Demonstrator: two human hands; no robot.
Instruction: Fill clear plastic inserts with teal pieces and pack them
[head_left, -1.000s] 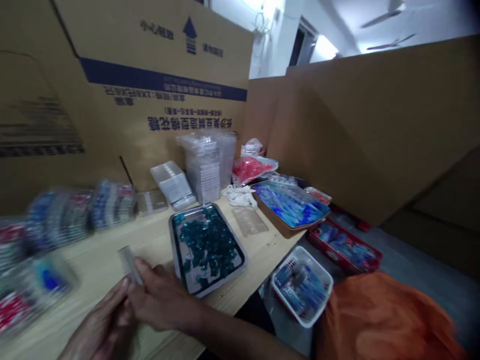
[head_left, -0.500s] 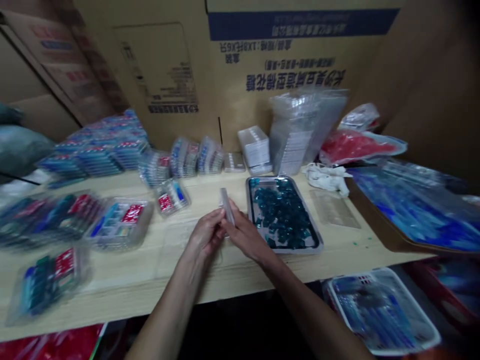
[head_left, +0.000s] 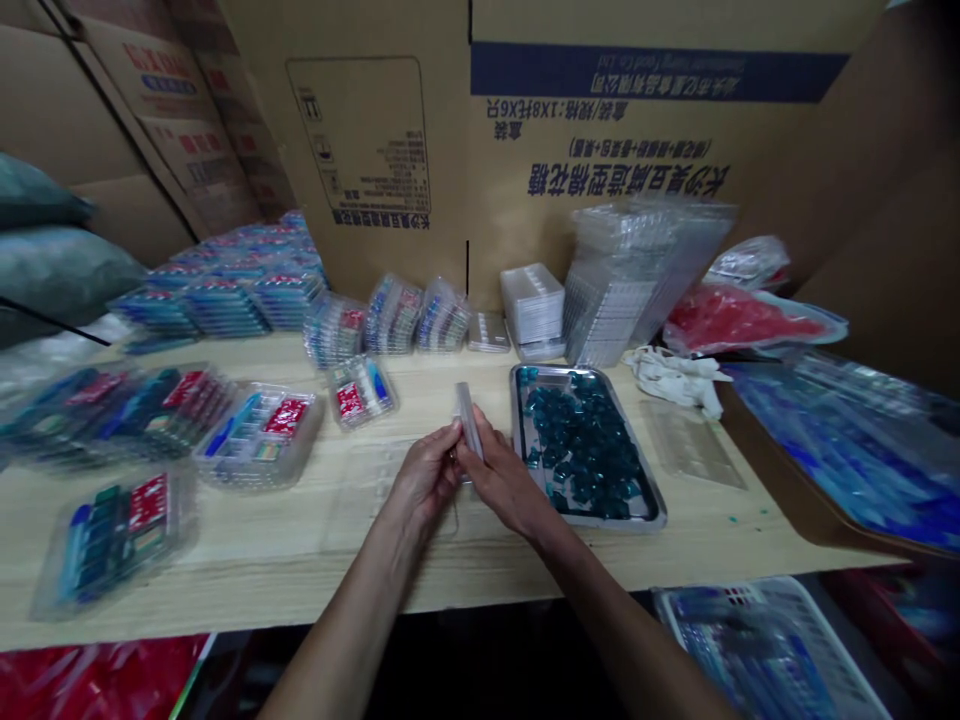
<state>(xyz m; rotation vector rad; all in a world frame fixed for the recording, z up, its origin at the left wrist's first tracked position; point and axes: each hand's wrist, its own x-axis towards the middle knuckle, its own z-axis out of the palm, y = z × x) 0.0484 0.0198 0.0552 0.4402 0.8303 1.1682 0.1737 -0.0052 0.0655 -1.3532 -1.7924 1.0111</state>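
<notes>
Both hands meet over the middle of the table, closed on a narrow, clear plastic piece (head_left: 469, 420) held upright on its edge. My left hand (head_left: 429, 470) grips it from the left, and my right hand (head_left: 501, 475) wraps its right side. Below and left of them a clear, flat plastic tray (head_left: 360, 490) lies on the wood. Just right of my right hand is a metal tray (head_left: 654, 505) holding many dark teal pieces (head_left: 589, 440). A small filled case (head_left: 360, 392) with red and blue contents sits behind and left of my hands.
Filled plastic cases (head_left: 259, 435) stand in stacks at the left and back. Clear tray stacks (head_left: 534, 305), a white glove (head_left: 675, 378) and a red bag (head_left: 750, 318) are behind the metal tray. A cardboard box (head_left: 780, 490) of blue packets and a white basket (head_left: 832, 640) are at the right.
The camera view has shifted, so the table and its objects appear farther right and a little lower. Both hands keep their hold on the plastic piece.
</notes>
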